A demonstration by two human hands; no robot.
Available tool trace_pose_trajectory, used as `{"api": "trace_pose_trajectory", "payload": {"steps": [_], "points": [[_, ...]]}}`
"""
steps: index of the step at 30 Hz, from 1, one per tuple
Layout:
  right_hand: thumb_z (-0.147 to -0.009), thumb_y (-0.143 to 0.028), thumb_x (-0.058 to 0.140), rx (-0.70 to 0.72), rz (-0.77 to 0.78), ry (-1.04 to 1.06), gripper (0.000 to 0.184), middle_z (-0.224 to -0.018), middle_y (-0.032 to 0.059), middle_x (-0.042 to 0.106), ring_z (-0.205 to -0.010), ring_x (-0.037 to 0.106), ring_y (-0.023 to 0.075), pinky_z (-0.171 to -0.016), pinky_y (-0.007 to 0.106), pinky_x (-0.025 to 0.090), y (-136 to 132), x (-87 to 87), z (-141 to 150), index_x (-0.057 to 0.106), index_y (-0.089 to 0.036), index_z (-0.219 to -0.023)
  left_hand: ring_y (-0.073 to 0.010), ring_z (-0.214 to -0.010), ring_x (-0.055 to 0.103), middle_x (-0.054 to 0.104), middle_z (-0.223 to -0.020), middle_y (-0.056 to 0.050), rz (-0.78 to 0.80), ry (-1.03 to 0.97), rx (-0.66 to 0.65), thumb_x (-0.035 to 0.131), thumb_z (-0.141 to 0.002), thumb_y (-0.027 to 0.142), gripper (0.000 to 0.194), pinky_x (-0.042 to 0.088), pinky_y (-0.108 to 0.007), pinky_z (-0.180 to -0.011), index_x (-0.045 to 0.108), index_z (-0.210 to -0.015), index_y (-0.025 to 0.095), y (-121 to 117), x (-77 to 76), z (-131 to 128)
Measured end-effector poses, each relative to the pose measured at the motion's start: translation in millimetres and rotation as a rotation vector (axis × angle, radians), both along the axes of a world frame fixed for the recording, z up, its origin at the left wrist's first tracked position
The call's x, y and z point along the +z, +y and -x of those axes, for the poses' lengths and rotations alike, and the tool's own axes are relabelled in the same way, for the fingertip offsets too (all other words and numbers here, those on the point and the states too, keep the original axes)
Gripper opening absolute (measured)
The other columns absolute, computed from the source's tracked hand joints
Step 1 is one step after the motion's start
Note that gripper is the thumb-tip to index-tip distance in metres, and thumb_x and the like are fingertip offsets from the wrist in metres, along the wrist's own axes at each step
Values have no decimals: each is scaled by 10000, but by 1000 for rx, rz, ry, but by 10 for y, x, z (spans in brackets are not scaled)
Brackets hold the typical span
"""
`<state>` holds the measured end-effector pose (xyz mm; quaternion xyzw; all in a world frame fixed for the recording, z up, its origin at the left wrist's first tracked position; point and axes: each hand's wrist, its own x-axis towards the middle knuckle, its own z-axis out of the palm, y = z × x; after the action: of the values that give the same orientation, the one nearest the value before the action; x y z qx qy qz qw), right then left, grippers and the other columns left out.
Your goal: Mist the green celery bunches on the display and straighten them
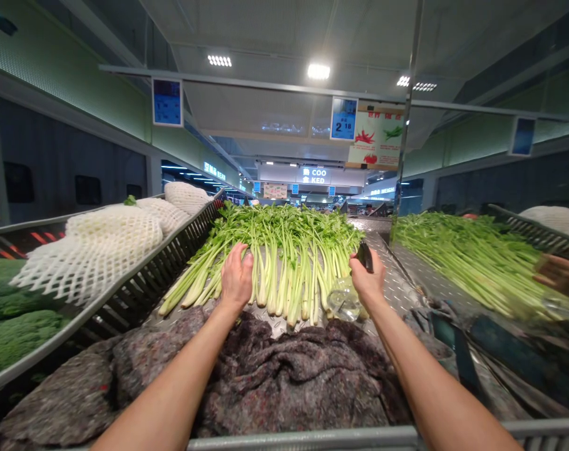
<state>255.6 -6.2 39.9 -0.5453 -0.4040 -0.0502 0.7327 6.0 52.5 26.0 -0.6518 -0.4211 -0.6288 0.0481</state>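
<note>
Long green celery stalks [284, 263] lie fanned out on a studded metal tray [392, 282], leaves pointing away from me. My left hand [236, 275] rests on the stalks left of the middle, its fingers curled over a few of them. To the right of the bunch, my right hand [367, 279] is closed on a clear spray bottle [343, 302] with a black head [365, 255]. The bottle hangs below my hand, next to the stalk ends.
A crumpled grey felt cloth [284, 376] covers the near part of the bin behind a metal rail [312, 437]. A black slatted divider [171, 257] separates foam-netted produce [96, 250] and bumpy green vegetables [12, 319] on the left. A mirror panel [476, 263] on the right reflects celery and a hand.
</note>
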Motion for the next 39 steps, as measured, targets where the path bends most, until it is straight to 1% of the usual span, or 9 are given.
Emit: {"api": "trace_pose_trajectory", "payload": {"steps": [4,8,13,17,19,22,26,33,39], "points": [[-592,-300,493,20,31,-72,283,-678,1,559,-586,477,142,-546,249,335,-15,-33,39,582,-184,-835,-235,-1159,392,463,-1216,-137,-13,19,1,240,-808,433,500,288,-425,-978,432,-1147,119,-3,-6,-3],[-601,-313,477,74,54,-79,295,-676,0,554,-570,469,136,-540,249,331,-15,-38,61,571,-179,-846,-239,-1177,371,439,-1247,-144,-26,69,31,242,-810,427,506,281,-429,-979,427,-1159,110,-7,18,-11],[-595,-309,487,78,71,-87,281,-651,-2,547,-564,461,138,-531,249,326,-41,-11,70,572,-175,-826,-235,-1205,337,395,-1294,-127,-82,136,82,258,-815,411,467,242,-461,-989,417,-1166,147,-87,194,-162],[-592,-312,500,36,4,-47,287,-661,-3,551,-568,461,135,-533,244,331,-66,54,22,582,-172,-829,-228,-1219,319,366,-1318,-121,-127,163,76,285,-814,400,452,219,-472,-997,402,-1175,154,-215,309,-390],[-583,-308,507,-19,-59,-9,275,-671,-5,554,-586,471,137,-551,244,339,-63,87,-15,589,-176,-811,-222,-1223,314,359,-1324,-116,-128,178,66,291,-816,395,448,214,-472,-1001,393,-1182,159,-257,287,-464],[-572,-301,509,-68,-122,23,267,-691,-2,562,-613,482,142,-585,250,353,-49,107,-55,593,-176,-792,-218,-1224,314,371,-1318,-108,-103,232,58,300,-817,389,433,199,-474,-1007,400,-1176,169,-256,184,-468],[-568,-306,512,-45,-84,-2,297,-701,1,567,-617,482,147,-599,257,362,-39,74,-57,587,-178,-825,-227,-1218,319,375,-1312,-121,-57,213,96,299,-816,377,430,218,-465,-1000,414,-1165,153,-203,96,-377],[-582,-305,493,2,-102,-41,332,-716,3,569,-612,491,143,-591,257,365,-51,39,31,582,-177,-876,-225,-1223,313,369,-1316,-119,-49,214,90,296,-816,372,419,204,-467,-1006,419,-1157,162,-219,120,-370],[-603,-289,489,111,-19,-89,344,-722,3,577,-592,489,139,-575,263,367,-137,53,211,577,-183,-919,-230,-1217,320,374,-1312,-122,-55,201,95,295,-817,380,425,211,-467,-1002,418,-1160,161,-216,116,-359]]}}
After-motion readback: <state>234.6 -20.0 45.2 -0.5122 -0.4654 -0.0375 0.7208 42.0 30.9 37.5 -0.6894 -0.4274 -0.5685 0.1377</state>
